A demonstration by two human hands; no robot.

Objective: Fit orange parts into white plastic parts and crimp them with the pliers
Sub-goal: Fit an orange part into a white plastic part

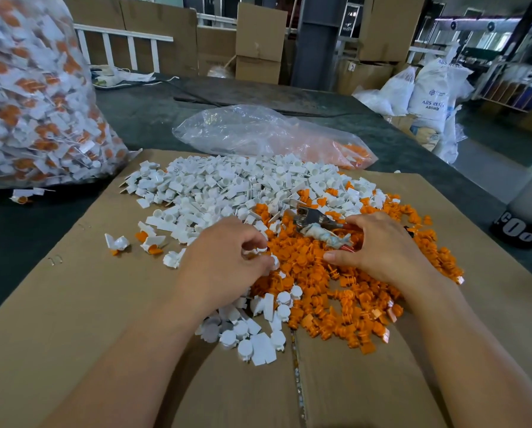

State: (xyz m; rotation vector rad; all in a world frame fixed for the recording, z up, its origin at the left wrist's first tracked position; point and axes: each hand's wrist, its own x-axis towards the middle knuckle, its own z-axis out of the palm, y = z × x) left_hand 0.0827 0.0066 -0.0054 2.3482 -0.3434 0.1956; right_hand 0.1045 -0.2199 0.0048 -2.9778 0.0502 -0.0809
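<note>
Pinching one white plastic part (269, 257) in curled fingertips of left hand (227, 251), at the seam between the two heaps. Gripping pliers (315, 222) with right hand (382, 245): fingers curled over the wrapped handles, thumb straight beneath, metal head pointing left, lying on orange parts (335, 291). Heaped behind and left: loose white parts (227, 186). All on cardboard sheet (73, 304) over dark table (141, 118). Far left, big clear bag (33, 97) of white-and-orange pieces; behind heaps, flatter bag (258, 131) holding orange pieces.
</note>
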